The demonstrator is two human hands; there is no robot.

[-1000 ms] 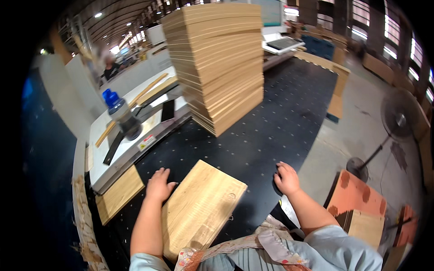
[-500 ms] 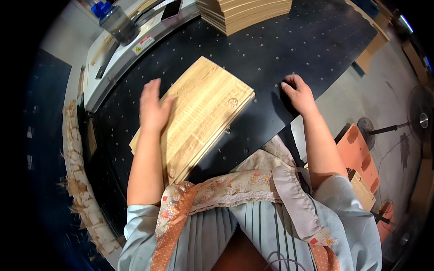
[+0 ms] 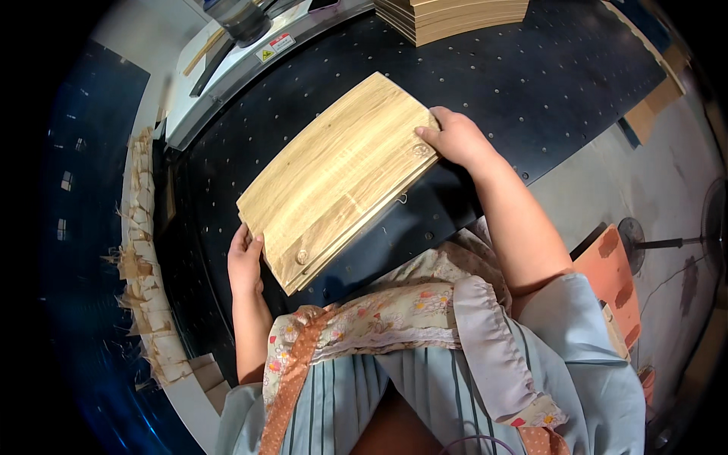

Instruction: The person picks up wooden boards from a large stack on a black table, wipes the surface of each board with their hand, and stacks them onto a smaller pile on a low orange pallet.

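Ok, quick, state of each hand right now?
Left hand: closed on the left end of the wooden panel.
Right hand: closed on the panel's right end, thumb on top.

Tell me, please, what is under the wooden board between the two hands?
The black dotted table extends below the wooden board. The board's near edge looks stepped, so perhaps more than one piece is held. The underside, and the tabletop directly beneath, are covered.

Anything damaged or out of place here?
Yes: the pale strip left of the black table looks torn, its edge ragged and frayed. The wooden panel between the left hand and right hand shows no obvious damage.
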